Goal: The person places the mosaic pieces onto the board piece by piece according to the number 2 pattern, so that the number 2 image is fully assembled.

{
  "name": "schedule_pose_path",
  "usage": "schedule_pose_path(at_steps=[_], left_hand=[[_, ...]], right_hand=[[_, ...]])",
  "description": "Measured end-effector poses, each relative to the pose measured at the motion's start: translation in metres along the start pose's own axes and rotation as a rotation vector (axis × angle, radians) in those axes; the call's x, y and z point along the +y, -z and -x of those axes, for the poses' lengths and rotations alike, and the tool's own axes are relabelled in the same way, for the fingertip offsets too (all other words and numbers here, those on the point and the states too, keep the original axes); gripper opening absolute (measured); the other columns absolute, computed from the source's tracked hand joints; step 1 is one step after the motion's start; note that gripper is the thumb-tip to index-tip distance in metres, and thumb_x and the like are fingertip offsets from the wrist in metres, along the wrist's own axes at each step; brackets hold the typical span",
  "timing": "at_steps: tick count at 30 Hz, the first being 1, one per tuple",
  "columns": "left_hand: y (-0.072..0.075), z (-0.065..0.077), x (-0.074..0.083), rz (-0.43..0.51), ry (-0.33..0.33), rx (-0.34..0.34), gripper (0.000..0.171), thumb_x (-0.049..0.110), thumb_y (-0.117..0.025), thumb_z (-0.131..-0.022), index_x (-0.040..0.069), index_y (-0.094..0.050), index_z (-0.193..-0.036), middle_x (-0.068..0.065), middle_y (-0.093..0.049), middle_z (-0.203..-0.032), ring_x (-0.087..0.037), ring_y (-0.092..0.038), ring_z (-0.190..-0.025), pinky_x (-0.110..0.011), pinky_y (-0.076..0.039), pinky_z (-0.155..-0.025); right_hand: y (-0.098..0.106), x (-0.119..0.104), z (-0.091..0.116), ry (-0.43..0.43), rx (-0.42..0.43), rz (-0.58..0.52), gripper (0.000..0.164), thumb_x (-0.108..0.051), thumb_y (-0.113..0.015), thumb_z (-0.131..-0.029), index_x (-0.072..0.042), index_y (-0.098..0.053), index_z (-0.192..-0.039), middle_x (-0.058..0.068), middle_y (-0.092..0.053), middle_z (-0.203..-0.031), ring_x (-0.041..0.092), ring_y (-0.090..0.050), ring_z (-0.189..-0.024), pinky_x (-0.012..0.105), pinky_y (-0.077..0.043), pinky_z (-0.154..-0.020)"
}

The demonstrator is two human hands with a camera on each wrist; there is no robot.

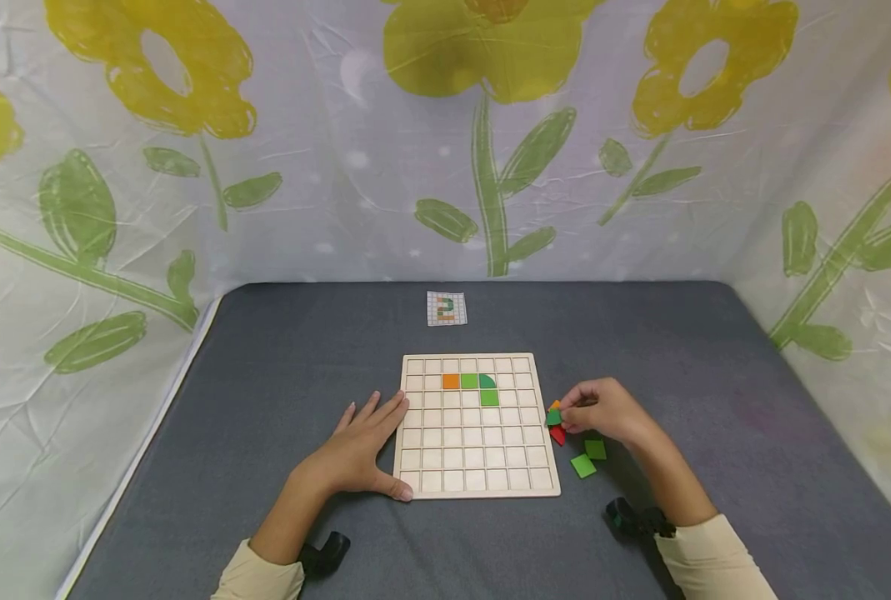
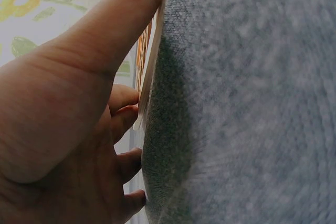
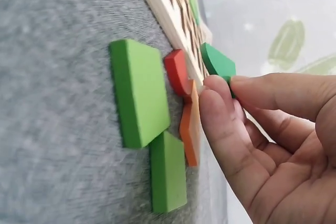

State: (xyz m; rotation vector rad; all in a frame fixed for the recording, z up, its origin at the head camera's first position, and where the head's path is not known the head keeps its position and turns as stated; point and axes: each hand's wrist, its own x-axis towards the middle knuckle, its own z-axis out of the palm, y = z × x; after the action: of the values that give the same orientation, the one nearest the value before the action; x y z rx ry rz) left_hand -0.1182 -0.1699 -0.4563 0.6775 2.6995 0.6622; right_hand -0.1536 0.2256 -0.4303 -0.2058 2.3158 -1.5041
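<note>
As two loose green tiles lie on the nearer worktop, I see the left grip, fingers spread, touching the left edge of the board. The right grip pinches a dark green piece at the board's right edge; a patterned card lies beyond.

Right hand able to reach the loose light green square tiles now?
Probably yes: the light green square tiles lie in the open on grey cloth near the right hand, but it pinches a dark green curved-edged tile, perhaps needing release first.
</note>
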Motion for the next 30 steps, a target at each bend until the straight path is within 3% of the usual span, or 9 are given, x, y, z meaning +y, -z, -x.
schedule_pose_path(at_steps=[9,30], left_hand=[[0.001,0.001,-0.003,-0.012,0.024,-0.005,0.132,0.067,-0.087,-0.059,0.007,-0.026,-0.16,-0.009,-0.021,-0.165,-0.04,-0.01,-0.151,-0.065,-0.004,-0.115],[0.0,-0.001,-0.001,0.005,0.011,-0.017,0.13,0.066,-0.086,-0.062,0.008,-0.024,-0.16,-0.008,-0.019,-0.166,-0.039,-0.008,-0.151,-0.065,-0.002,-0.115]], right_hand=[[-0.018,-0.009,-0.018,0.026,-0.091,-0.023,0.014,0.006,-0.061,-0.092,0.014,-0.067,-0.102,0.02,-0.071,-0.09,0.033,-0.073,-0.082,0.041,-0.06,-0.075],[-0.056,-0.027,-0.049,-0.016,-0.097,0.021,0.01,0.009,-0.062,-0.091,0.009,-0.071,-0.095,0.014,-0.071,-0.083,0.025,-0.072,-0.075,0.035,-0.06,-0.071]])
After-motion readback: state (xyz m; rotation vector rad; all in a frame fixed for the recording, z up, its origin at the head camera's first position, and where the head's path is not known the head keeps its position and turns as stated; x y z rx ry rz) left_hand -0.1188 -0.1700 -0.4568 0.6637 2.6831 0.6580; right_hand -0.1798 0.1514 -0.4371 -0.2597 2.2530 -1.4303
